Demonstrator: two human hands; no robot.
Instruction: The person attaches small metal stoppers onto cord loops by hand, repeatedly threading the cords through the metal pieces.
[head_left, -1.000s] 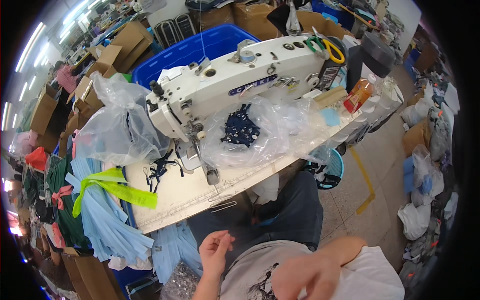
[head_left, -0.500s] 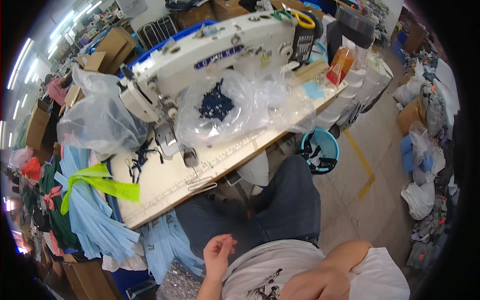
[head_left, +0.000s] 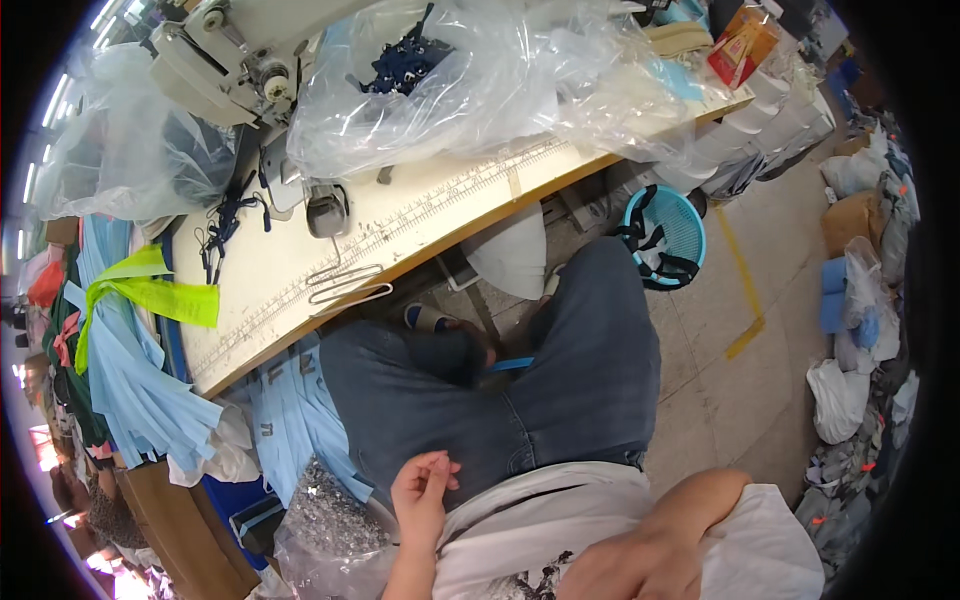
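Note:
My left hand (head_left: pixel 424 490) hovers over my lap beside the shirt hem, its fingers curled in toward the thumb and nothing visible in them. Against the front of my shirt (head_left: pixel 560 500) rests my right hand (head_left: pixel 640 568), back side up; its fingers run toward the lower edge and are mostly hidden. Ahead stands a white sewing machine (head_left: pixel 215 75) on a pale table (head_left: pixel 420 215). A clear plastic bag (head_left: pixel 480 100) on the table holds small dark blue pieces (head_left: pixel 405 62). More dark blue strap pieces (head_left: pixel 228 222) lie left of the needle area.
Light blue fabric strips (head_left: pixel 150 390) and a neon yellow strip (head_left: pixel 165 295) hang at the table's left end. Below them sits a bag of small shiny bits (head_left: pixel 335 515). A blue basket (head_left: pixel 672 235) stands on the floor, and bundled goods (head_left: pixel 845 400) line the right side.
The view has tilted downward, so the machine and table sit higher in the picture. Both hands keep nearly the same pose and place.

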